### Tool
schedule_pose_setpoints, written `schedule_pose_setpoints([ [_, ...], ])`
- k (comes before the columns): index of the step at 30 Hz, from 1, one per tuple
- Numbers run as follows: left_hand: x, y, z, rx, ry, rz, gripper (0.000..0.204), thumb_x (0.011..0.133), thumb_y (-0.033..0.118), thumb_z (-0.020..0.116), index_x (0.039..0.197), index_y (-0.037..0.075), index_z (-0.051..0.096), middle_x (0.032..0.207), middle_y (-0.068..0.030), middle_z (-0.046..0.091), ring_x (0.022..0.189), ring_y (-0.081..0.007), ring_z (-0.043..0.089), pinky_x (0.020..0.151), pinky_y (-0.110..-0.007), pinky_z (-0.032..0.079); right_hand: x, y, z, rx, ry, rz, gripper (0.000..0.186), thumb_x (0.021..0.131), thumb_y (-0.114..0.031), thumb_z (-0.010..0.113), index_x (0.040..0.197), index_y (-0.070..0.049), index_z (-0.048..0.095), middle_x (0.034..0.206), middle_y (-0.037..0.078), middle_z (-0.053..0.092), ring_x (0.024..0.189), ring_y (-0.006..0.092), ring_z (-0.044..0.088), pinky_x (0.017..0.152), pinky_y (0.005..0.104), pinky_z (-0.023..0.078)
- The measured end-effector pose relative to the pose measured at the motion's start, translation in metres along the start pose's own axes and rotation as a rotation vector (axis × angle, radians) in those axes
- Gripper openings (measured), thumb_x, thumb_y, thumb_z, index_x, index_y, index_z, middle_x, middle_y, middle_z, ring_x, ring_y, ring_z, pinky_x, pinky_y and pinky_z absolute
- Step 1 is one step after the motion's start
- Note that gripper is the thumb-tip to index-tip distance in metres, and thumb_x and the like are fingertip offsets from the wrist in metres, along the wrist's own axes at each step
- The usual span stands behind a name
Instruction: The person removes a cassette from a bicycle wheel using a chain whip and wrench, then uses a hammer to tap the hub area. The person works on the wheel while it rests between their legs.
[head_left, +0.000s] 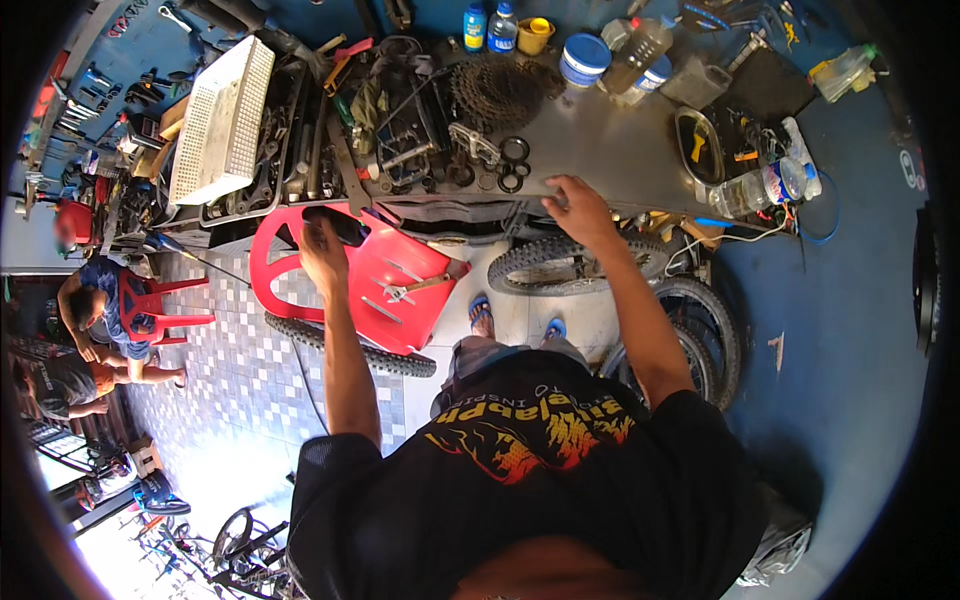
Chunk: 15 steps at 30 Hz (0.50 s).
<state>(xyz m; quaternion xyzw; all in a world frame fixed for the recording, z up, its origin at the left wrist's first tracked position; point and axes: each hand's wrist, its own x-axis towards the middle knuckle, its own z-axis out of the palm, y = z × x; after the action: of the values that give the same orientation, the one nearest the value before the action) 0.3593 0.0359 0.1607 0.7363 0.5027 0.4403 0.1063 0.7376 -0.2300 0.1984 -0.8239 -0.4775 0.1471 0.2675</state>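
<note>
My left hand (324, 256) is above the red plastic chair (410, 270), its fingers curled at the edge of a dark, smooth object (346, 227) whose kind I cannot make out. On the chair seat lies an adjustable wrench (400, 292). Over the front edge of the workbench (610, 150), my right hand (580, 208) has its fingers apart and holds nothing. Just left of it, several black rings (512, 165) sit on the bench beside a silver metal part (474, 143). Behind those rests a cluster of bike sprockets (495, 92).
A white perforated basket (222, 120) stands among tools on the bench's left. Tubs (585, 58) and bottles line the back. A bike tyre (560, 265) stands under the bench; another tyre (350, 346) is by the chair. Two people (100, 310) sit at far left.
</note>
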Motion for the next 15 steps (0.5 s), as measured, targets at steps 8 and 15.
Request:
schedule_pose_setpoints([
  [8,-0.31,0.017,-0.068,0.248,-0.766,-0.566,0.034,0.092,0.035,0.064,0.103,0.003,0.067,0.088,-0.0269,0.071,0.086,-0.0456,0.07,0.073,-0.052,0.054,-0.081,0.163,-0.034,-0.248,-0.329,0.222,0.047,0.089,-0.038,0.076,0.123,-0.008,0.067,0.105,0.017,0.073,0.097,0.0321,0.072,0.087,0.0439,0.055],
  [15,-0.441,0.06,-0.083,-0.005,-0.642,-1.252,0.027,0.09,0.029,0.068,0.102,0.004,0.072,0.079,-0.0121,0.073,0.055,-0.0174,0.068,0.047,-0.034,0.055,-0.088,0.279,-0.025,-0.525,-0.557,0.083,0.095,0.081,-0.045,0.079,0.156,-0.007,0.034,0.15,0.02,0.049,0.14,0.0375,0.045,0.115,0.0449,0.041],
])
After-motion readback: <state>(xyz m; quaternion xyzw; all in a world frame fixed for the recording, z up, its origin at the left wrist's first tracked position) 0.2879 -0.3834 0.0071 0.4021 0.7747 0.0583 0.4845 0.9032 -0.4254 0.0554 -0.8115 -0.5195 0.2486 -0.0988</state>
